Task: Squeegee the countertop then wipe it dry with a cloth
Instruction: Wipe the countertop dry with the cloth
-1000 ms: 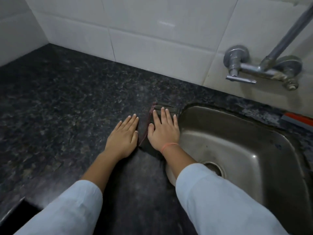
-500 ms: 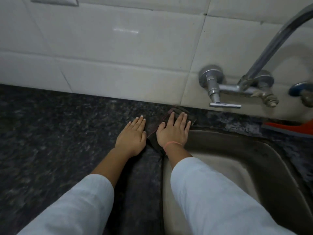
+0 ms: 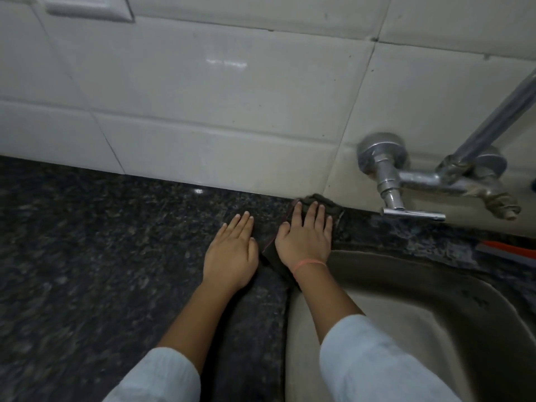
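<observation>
Head view: the dark cloth [image 3: 332, 203] is seen at the far edge of the table [image 3: 87, 242], pushed up against the foot of the tiled wall [image 3: 217, 111], just left of the far left corner of the sink [image 3: 435, 285]. It is pressed flat under the right hand [image 3: 304, 239]. The fingers [image 3: 312, 216] of this hand are stretched out straight and a little spread. Nothing is gripped; the cloth is only held down by the palm and the fingers. A flat hand is probably chosen so that a wide part of the cloth is kept on the stone and the wet line along the wall can be reached.

The left hand [image 3: 232, 253] is laid flat on the bare table just beside the cloth. Whether the edge of the cloth is touched by it cannot be told. Its fingers [image 3: 243, 226] are straight and close together, and nothing is held. It is judged that the body is supported by this hand during the long reach to the far edge.

An orange squeegee [image 3: 513, 250] is laid on the strip of table behind the sink, at the right, well apart from both hands. From this it is judged that the squeegee step is finished and the drying step is in hand. The tap [image 3: 391, 181] is fixed on the wall right of the cloth, so care is needed if the cloth is moved that way.
</observation>
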